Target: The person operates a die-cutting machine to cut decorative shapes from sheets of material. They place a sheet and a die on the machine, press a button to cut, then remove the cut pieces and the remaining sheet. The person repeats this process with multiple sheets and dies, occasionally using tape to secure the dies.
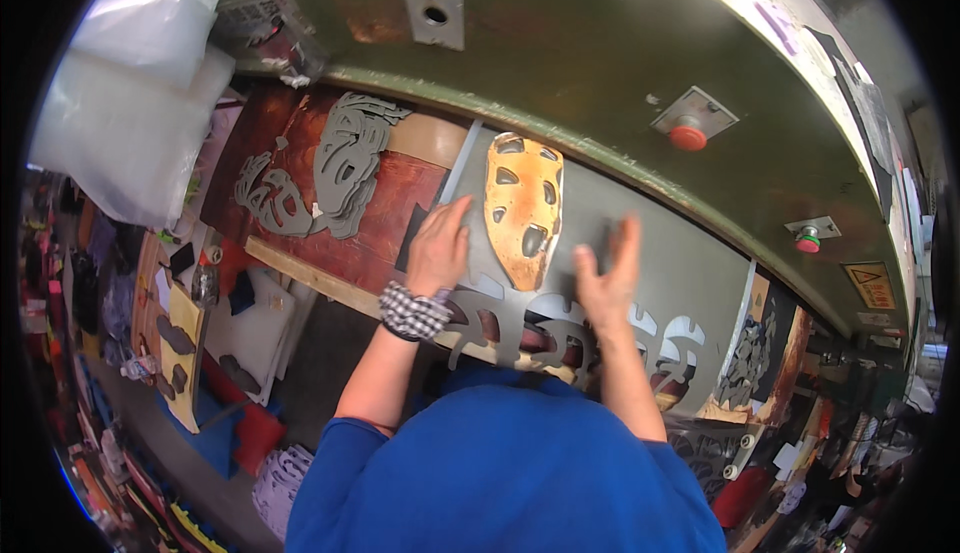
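A yellow-orange cutting die [523, 203], long and tapered with several holes, lies on a grey foam sheet [650, 243]. My left hand [439, 250] is left of the die by the sheet's left edge, fingers stretched out, holding nothing. To the die's right is my right hand [608, 281], thumb and fingers apart and partly blurred, also with nothing in it. Neither hand touches the die; whether they touch the sheet I cannot tell. Along the sheet's near side run several cut-out openings [487, 325]. A checkered band [413, 312] circles my left wrist.
Grey cut pieces [350, 158] are heaped on the reddish board [395, 213] at left. Beyond the sheet stands a green machine beam [560, 43] with a red button [688, 134] and another button [807, 241]. Grey scraps [750, 358] lie at right. Clear plastic bags [130, 113] hang far left.
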`<state>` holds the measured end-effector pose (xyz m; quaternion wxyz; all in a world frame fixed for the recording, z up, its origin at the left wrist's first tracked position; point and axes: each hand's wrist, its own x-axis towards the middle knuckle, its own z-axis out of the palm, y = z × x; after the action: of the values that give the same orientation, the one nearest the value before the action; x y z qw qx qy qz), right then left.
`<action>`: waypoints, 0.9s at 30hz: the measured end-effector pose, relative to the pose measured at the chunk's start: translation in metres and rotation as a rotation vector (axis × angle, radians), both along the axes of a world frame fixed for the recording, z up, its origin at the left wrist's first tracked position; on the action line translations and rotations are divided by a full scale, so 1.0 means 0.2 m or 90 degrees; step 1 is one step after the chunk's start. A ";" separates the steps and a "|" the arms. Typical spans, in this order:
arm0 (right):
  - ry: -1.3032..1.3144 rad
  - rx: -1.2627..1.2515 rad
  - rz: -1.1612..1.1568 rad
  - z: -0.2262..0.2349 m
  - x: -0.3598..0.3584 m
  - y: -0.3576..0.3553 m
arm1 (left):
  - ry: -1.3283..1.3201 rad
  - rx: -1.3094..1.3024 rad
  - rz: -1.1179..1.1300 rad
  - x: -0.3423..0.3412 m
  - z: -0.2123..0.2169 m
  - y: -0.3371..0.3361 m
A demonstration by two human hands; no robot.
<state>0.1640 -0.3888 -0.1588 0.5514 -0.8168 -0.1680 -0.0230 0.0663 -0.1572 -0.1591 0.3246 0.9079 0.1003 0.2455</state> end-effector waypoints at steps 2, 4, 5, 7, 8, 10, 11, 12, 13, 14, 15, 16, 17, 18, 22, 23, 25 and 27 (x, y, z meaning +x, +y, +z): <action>-0.114 0.011 -0.124 0.06 0.05 -0.26 | -0.027 -0.007 0.033 -0.12 0.00 0.02; -0.144 0.015 -0.299 0.14 0.10 -0.54 | -0.076 0.048 0.159 -0.28 -0.02 0.01; -0.144 0.012 -0.421 0.18 0.13 -0.66 | -0.073 0.040 0.208 -0.35 -0.05 0.00; -0.222 0.051 -0.553 0.29 0.18 -0.88 | 0.027 -0.074 0.279 -0.44 -0.10 -0.01; -0.290 -0.060 -0.587 0.34 0.19 -0.96 | 0.051 -0.132 0.262 -0.45 -0.13 -0.02; -0.328 -0.120 -0.583 0.37 0.19 -1.01 | -0.016 0.107 0.180 -0.46 -0.18 -0.02; -0.323 -0.155 -0.580 0.38 0.18 -1.01 | -0.001 0.085 0.187 -0.44 -0.19 -0.01; -0.326 -0.125 -0.590 0.37 0.14 -1.00 | 0.000 0.091 0.198 -0.44 -0.21 -0.01; -0.353 -0.105 -0.599 0.37 0.11 -0.99 | -0.005 0.091 0.202 -0.41 -0.21 0.00; -0.352 -0.096 -0.597 0.36 0.06 -0.98 | -0.003 0.090 0.206 -0.40 -0.21 0.00; -0.351 -0.075 -0.606 0.35 0.03 -0.97 | -0.011 0.111 0.215 -0.39 -0.21 0.01; -0.333 -0.090 -0.601 0.34 0.01 -0.97 | -0.019 0.128 0.217 -0.38 -0.20 0.01; -0.321 -0.104 -0.583 0.33 0.00 -0.98 | -0.023 0.143 0.217 -0.37 -0.19 0.01; -0.315 -0.110 -0.572 0.32 -0.02 -1.01 | -0.010 0.162 0.225 -0.37 -0.19 0.02; -0.279 -0.245 -0.561 0.19 -0.11 -1.18 | 0.000 0.128 0.216 -0.37 -0.18 0.02; -0.294 -0.326 -0.556 0.12 -0.17 -1.23 | -0.014 0.118 0.208 -0.38 -0.19 0.02; -0.119 -0.290 -0.612 -0.03 -0.27 -1.33 | -0.029 0.099 0.202 -0.39 -0.21 0.03; 0.063 -0.037 -0.621 -0.18 -0.35 -1.41 | -0.032 0.086 0.199 -0.40 -0.22 0.03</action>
<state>0.0931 -0.6702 -0.1949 0.4605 -0.8156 0.2598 -0.2349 -0.0133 -0.1503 -0.2029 0.2228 0.8947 0.2153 0.3216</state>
